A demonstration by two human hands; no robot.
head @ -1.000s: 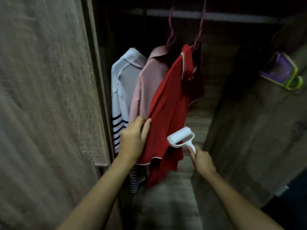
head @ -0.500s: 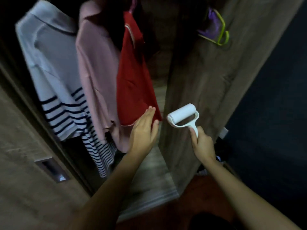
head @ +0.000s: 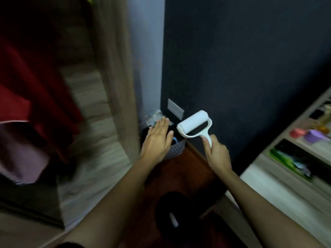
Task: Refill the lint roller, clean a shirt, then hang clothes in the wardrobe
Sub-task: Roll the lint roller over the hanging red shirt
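Lint roller [head: 194, 125], light and rigid with a probably tacky drum, sits in the right hand [head: 217, 154], fingers wrapped round its handle; left hand [head: 156, 140] open, empty above a basket [head: 176, 148].

forearms: bare | left hand [head: 157, 138]: bare | right hand [head: 217, 154]: bare | rings: none visible
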